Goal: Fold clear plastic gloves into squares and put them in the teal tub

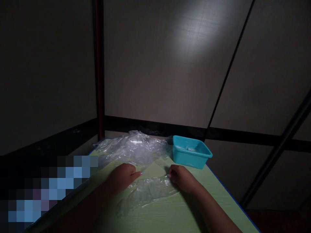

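Observation:
A clear plastic bag (155, 189) stretches between my two hands, low over the green table (155, 218). My left hand (123, 176) is closed, its thumb pressed against the curled fingers near the bag's upper left corner. On the other side, my right hand (181, 176) pinches the bag's upper right edge. Beyond my hands lies a crumpled heap of clear plastic bags (133, 147). To its right stands a turquoise plastic basin (190, 158) with some whitish or clear material inside that I cannot make out.
Grey wall panels (157, 81) with dark trim rise behind the table. Its blue edge (225, 184) runs down the right side. A pixelated patch (53, 191) covers the area at the lower left.

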`<state>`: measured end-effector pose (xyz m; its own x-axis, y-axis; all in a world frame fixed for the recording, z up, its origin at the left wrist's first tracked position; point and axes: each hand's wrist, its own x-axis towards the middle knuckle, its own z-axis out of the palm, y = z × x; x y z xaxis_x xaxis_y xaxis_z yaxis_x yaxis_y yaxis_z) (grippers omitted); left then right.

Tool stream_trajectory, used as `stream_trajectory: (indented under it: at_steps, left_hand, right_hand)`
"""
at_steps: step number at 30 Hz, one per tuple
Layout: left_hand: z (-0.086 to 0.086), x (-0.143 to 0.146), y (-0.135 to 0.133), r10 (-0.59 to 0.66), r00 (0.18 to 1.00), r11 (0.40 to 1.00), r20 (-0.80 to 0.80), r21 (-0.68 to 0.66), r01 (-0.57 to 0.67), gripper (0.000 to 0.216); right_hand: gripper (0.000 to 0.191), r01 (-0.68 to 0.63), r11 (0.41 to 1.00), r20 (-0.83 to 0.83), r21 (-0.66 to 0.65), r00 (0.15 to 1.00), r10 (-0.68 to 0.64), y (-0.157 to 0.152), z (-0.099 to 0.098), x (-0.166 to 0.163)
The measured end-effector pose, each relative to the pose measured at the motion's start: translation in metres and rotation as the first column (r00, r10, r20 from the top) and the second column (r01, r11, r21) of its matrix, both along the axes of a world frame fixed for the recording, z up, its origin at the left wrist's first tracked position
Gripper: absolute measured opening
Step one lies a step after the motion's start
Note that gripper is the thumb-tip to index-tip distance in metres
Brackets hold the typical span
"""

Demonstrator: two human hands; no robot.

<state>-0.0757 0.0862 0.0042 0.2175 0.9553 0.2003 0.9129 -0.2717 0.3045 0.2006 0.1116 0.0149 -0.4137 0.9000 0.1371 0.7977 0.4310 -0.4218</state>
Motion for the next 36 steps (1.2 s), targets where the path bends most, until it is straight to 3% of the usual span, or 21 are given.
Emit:
stream_trajectory:
  at_steps: [9, 13, 15, 18, 23, 30, 36]
  left_hand:
    - [0.011, -0.011, 0.002, 0.178, 0.977, 0.983, -0.116, -0.032, -0.183, 0.048]
    - [0.014, -0.011, 0.000, 0.209, 0.967, 0.976, -0.143, -0.023, -0.215, 0.046]
    - [0.016, -0.008, -0.002, 0.202, 0.971, 0.979, -0.125, 0.044, -0.198, 0.039]
    - [0.018, 0.004, -0.009, 0.080, 0.995, 0.980, -0.056, 0.189, -0.068, 0.020]
    - [0.016, 0.029, -0.029, -0.179, 0.979, 0.972, 0.092, 0.170, 0.162, 0.013]
    - [0.010, 0.032, -0.038, -0.428, 0.898, 0.904, 0.104, 0.049, 0.425, 0.066]
    - [0.009, 0.035, -0.044, -0.609, 0.793, 0.782, 0.021, -0.153, 0.605, 0.072]
  right_hand:
    - [0.008, 0.045, 0.999, 0.030, -0.010, 0.999, -0.044, 0.002, -0.002, 0.004]
    - [0.007, 0.041, 0.999, 0.030, -0.009, 0.999, -0.041, 0.003, -0.003, 0.005]
    - [0.007, 0.040, 0.999, 0.031, 0.010, 0.999, -0.040, 0.003, -0.004, 0.006]
    - [0.007, 0.040, 0.999, 0.039, 0.028, 0.998, -0.041, 0.001, -0.004, 0.005]
    - [0.012, 0.052, 0.997, 0.000, 0.065, 0.999, -0.052, -0.002, -0.001, 0.002]
    - [0.013, 0.083, 0.992, -0.069, 0.095, 0.995, -0.077, -0.001, 0.000, -0.001]
    - [0.013, 0.161, 0.984, -0.032, 0.073, 0.987, -0.159, 0.001, -0.002, 0.001]
